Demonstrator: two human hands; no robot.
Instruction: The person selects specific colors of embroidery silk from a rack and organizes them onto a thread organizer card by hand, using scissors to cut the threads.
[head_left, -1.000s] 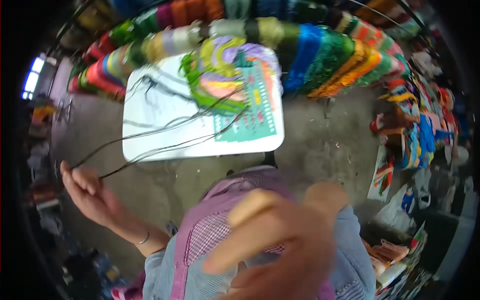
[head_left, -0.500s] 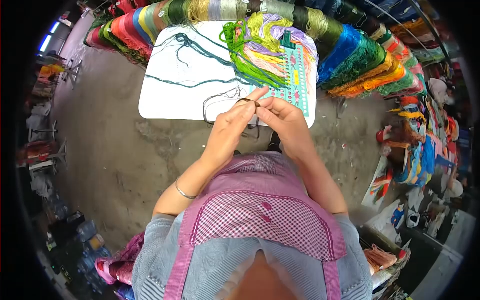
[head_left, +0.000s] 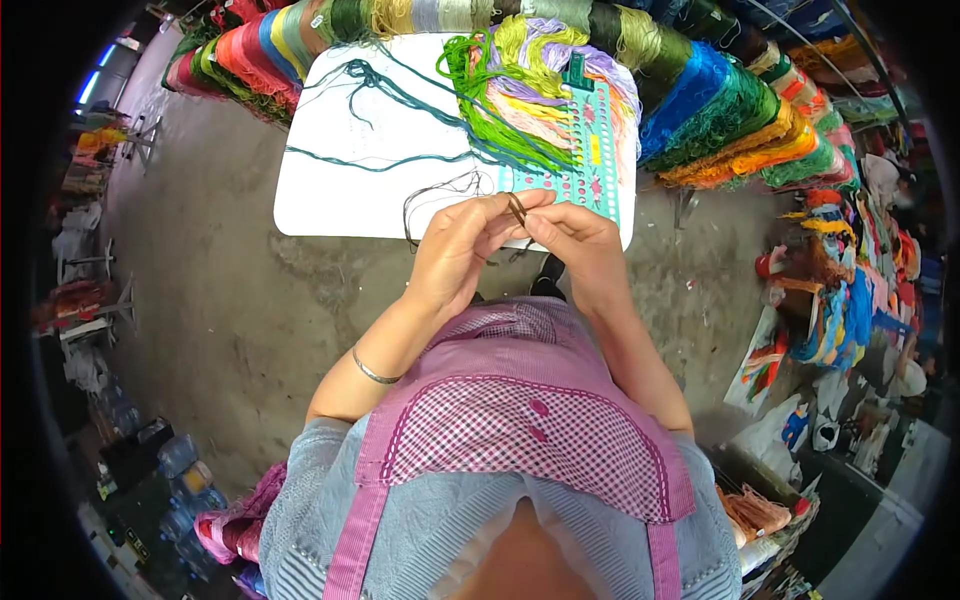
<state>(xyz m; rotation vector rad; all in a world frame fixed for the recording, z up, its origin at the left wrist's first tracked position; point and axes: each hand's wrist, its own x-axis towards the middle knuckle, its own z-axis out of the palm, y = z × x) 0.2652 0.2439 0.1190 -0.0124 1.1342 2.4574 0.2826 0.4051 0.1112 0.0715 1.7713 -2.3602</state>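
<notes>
My left hand (head_left: 455, 245) and my right hand (head_left: 580, 240) meet over the near edge of a white board (head_left: 345, 205). Between their fingertips is a loop of dark brown thread (head_left: 517, 208), pinched from both sides. Loose dark thread (head_left: 410, 205) trails from my hands onto the board. Just beyond my fingers lies a turquoise card with rows of holes (head_left: 605, 150). Green threads (head_left: 500, 130) and purple, yellow and pink skeins (head_left: 540, 55) are attached along it. Dark teal strands (head_left: 370, 165) stretch leftward across the board.
Behind the board runs a long rail hung with skeins of many colours (head_left: 700, 110). More yarn bundles (head_left: 840, 310) hang at the right. Water bottles (head_left: 180, 460) stand on the floor at lower left. A magenta bundle (head_left: 235, 530) is beside my left side.
The brown thread has gone from a tight bundle at my fingertips to an upright open loop. My right fingers have bent inward, and both hands remain close together.
</notes>
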